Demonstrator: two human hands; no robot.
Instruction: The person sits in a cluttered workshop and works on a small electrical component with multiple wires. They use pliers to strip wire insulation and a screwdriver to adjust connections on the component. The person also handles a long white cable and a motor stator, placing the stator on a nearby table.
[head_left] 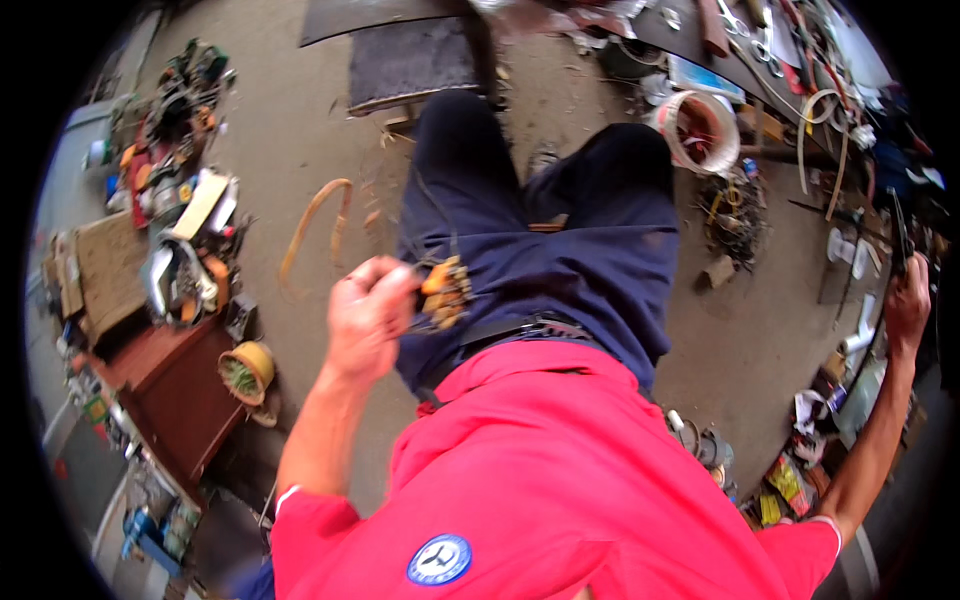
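Left hand point(365, 310): fingers closed around an orange tool point(443, 290) at waist height, above the lap. Right hand point(907, 305): extended to the cluttered bench point(850, 200), gripping a dark rod point(898, 235) (identity unclear). Judged early; no workpiece engaged yet.

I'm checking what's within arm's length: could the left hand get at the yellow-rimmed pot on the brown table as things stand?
Probably not yet: the left hand is shut on an orange tool, though nothing stands between it and the pot.

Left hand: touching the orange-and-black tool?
Touching. In the head view the left hand is closed in a grip around the orange-and-black tool, which sticks out past its fingers.
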